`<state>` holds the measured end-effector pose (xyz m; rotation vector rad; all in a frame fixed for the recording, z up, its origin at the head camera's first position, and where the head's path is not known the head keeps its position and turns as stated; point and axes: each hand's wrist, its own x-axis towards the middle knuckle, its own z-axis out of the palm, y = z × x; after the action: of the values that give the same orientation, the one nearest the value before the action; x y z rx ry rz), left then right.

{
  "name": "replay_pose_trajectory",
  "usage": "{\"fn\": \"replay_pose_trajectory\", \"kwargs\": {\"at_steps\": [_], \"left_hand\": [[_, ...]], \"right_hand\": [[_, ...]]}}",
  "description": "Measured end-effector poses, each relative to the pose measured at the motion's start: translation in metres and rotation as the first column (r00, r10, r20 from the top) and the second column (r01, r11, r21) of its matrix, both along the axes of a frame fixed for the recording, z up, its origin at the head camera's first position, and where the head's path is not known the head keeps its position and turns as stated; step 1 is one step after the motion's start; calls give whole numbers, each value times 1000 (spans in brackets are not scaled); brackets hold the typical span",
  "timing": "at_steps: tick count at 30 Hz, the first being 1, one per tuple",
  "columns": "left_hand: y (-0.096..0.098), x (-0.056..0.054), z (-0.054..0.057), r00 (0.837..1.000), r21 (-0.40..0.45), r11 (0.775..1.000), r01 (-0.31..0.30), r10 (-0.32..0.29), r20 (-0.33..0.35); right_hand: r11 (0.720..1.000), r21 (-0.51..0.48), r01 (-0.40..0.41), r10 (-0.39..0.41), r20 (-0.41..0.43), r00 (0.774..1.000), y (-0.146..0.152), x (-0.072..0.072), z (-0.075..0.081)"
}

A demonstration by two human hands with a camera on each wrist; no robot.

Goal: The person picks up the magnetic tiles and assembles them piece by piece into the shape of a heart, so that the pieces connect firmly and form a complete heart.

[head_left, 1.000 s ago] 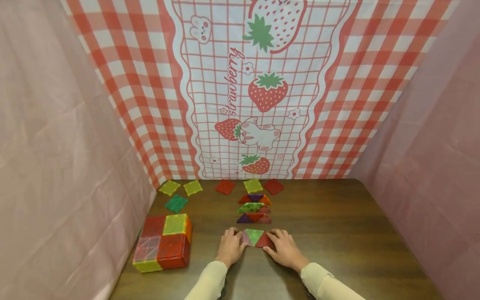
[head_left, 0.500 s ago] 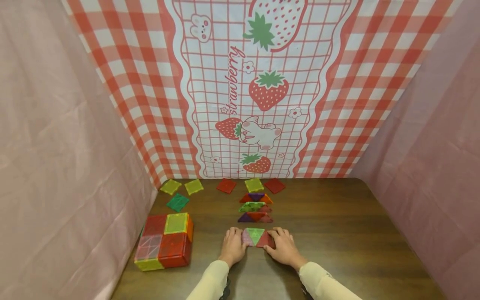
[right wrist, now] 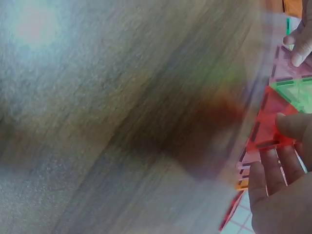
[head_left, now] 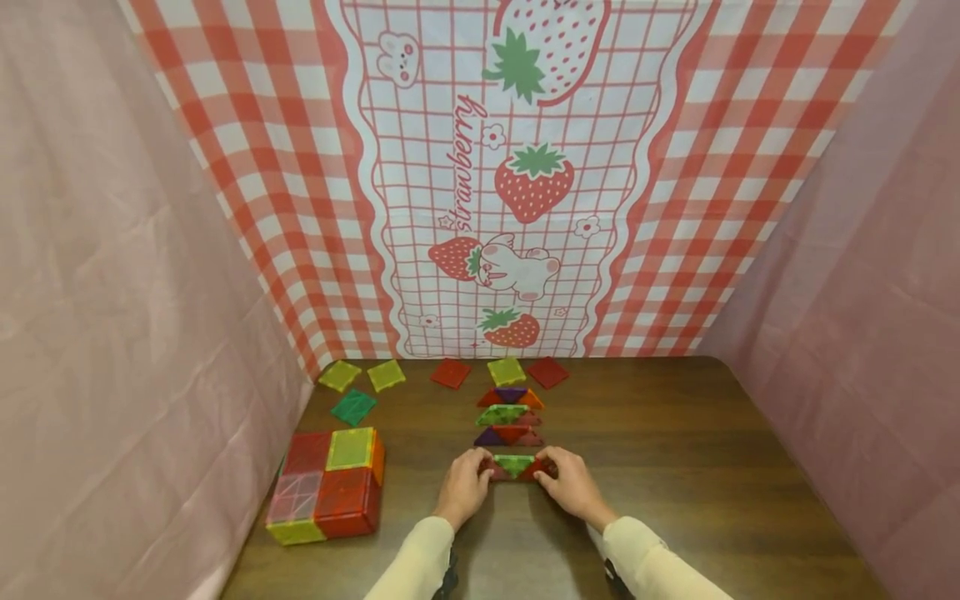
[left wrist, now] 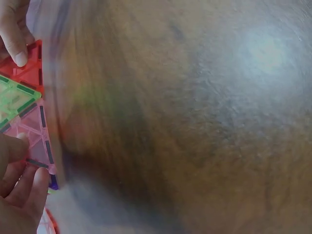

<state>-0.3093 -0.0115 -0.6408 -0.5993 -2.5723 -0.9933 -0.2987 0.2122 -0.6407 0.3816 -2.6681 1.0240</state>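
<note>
Near the front middle of the table, both hands hold a strip of joined see-through magnetic tiles: a green triangle between a pink triangle and a red triangle. My left hand pinches the pink end, thumb on the near face and fingers behind. At the red end, my right hand grips the same way. The strip stands nearly upright on its edge. Right behind it stand three similar strips, the nearest a purple-and-red strip, then a green-and-red strip and an orange-and-purple strip.
On the left sits a block of square tiles in red, yellow and pink. Flat squares lie along the back edge, among them a yellow tile, a red tile and a green tile. Cloth walls enclose the table.
Both hands have tipped the three-tile strip up from a leaning or flat pose to nearly upright, and moved it slightly away from me toward the standing strips. The other tiles stay put.
</note>
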Motion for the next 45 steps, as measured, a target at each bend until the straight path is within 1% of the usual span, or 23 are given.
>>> {"fn": "replay_pose_trajectory", "kwargs": {"at_steps": [3,6,7,9,12,16,23,30,35,41,44,45], "left_hand": [[0,-1,-2,999,-21,1000,8,-7,44],[-2,-1,-5,997,-43,999,23,-20,74],[-3,-2,-5,996,-52,998,28,-23,85],[-4,-3,-3,995,-73,997,32,-25,95],[-5,-4,-1,994,-101,995,20,-9,112],[-6,-5,0,993,-128,992,7,8,117],[-4,-7,1,995,-153,988,22,-7,99],[-7,-8,-2,996,-140,990,4,8,90],[-9,-8,-3,997,-153,988,4,8,78],[-11,-4,-2,997,-159,987,12,0,73],[-14,-3,-2,997,-161,986,34,-22,75],[-15,-4,-1,996,-161,986,45,-30,90]], "right_hand": [[999,47,-24,22,51,998,2,-1,0],[995,79,-56,49,97,994,2,0,-3],[994,85,-65,57,100,993,2,0,-4],[992,98,-76,68,79,995,1,0,-6],[990,118,-81,75,54,996,1,-2,-8],[987,142,-77,70,59,996,1,-6,-10],[978,199,-56,51,31,998,5,-9,-9],[977,194,-84,67,94,993,3,-11,-13],[975,201,-94,83,65,994,2,-10,-14],[965,240,-102,94,46,995,3,-8,-16],[961,253,-115,108,43,993,4,-9,-15],[960,254,-115,110,34,993,4,-9,-14]]}}
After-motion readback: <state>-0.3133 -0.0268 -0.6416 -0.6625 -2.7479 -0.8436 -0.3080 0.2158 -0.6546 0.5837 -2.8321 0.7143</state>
